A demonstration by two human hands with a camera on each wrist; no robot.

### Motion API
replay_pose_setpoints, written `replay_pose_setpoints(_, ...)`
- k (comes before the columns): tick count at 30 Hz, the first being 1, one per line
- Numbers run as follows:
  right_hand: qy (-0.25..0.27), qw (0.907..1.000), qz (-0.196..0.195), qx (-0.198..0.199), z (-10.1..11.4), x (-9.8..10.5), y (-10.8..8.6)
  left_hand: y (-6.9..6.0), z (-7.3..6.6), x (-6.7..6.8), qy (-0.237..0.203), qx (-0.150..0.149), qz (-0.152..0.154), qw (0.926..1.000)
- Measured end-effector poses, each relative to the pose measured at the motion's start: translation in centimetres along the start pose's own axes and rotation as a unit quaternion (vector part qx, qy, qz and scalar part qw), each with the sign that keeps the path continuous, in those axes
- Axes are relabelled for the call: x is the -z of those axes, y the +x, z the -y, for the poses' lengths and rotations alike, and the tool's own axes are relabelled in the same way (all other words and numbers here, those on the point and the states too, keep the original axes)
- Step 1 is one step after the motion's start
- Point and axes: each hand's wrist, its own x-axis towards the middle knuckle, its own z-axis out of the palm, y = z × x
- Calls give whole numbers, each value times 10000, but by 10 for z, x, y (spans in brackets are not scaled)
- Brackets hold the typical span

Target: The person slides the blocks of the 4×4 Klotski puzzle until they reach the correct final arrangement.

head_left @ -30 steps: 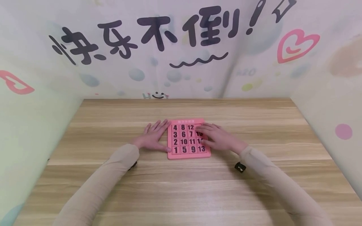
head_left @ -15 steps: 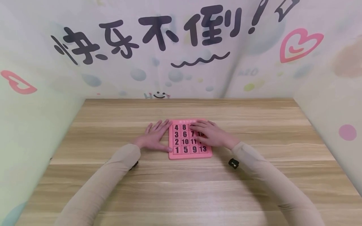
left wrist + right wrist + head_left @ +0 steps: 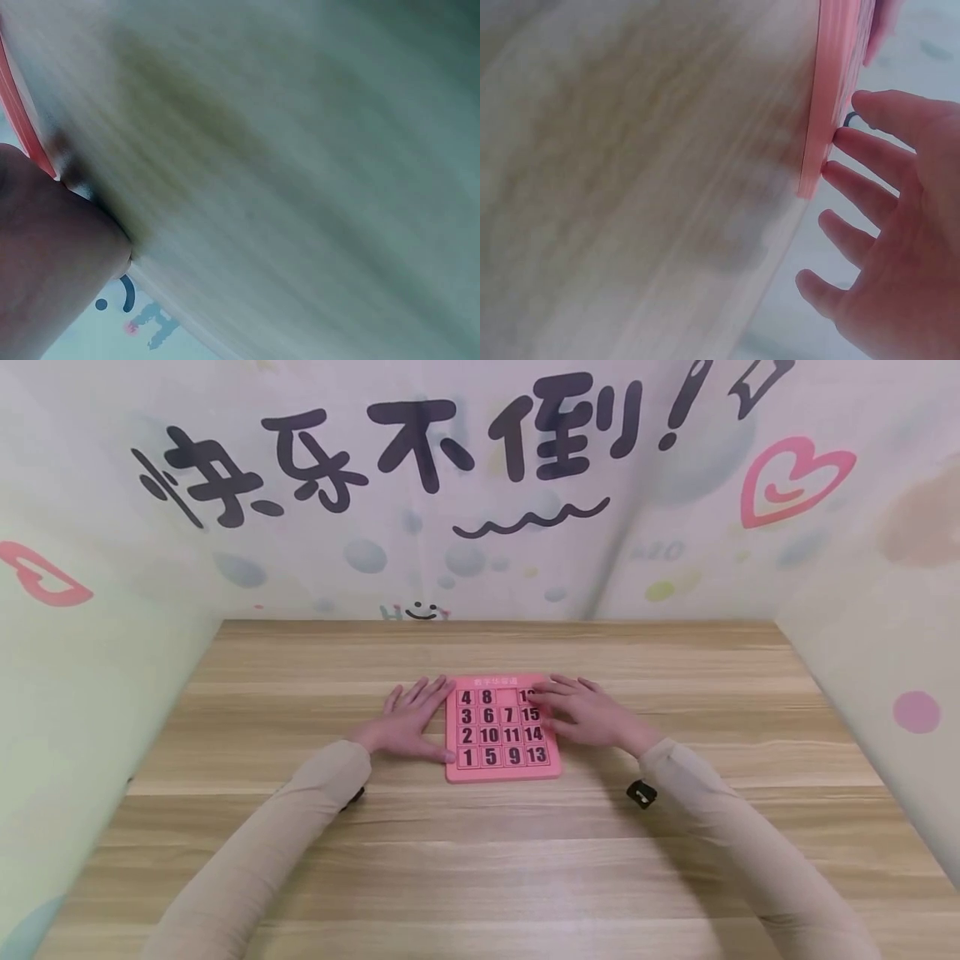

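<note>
A pink sliding number puzzle (image 3: 504, 774) lies flat on the wooden table, its black-numbered tiles in rows. The gap (image 3: 507, 697) in its top row is in the third column, right of the 8. My left hand (image 3: 405, 727) rests at the puzzle's left side, fingers spread at the upper corner and thumb at the lower one. From the right, my right hand (image 3: 592, 714) reaches over the edge with fingers extended. Its index finger touches the top-right tile (image 3: 526, 697) and partly covers its number. In the right wrist view, two fingertips meet the pink frame (image 3: 829, 97).
The wooden table (image 3: 480, 860) reaches back to a white wall cloth (image 3: 480, 585) with black characters and pink hearts. Similar pale walls stand at the left and right. A black wrist strap piece (image 3: 642, 794) hangs below my right sleeve.
My right hand swept left across the top row, then drew back right. The 12 tile slid from the third column to the top-right corner. My left hand stayed put.
</note>
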Motion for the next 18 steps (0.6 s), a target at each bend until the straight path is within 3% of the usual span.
replay_pose_setpoints(6, 161, 9995, -1, 262, 6, 0, 6, -1, 0, 1, -32, 33, 44, 10000)
replay_pose_setpoints(18, 374, 9976, 217, 537, 34, 2, 39, 1, 0, 1, 23, 0, 65, 10000)
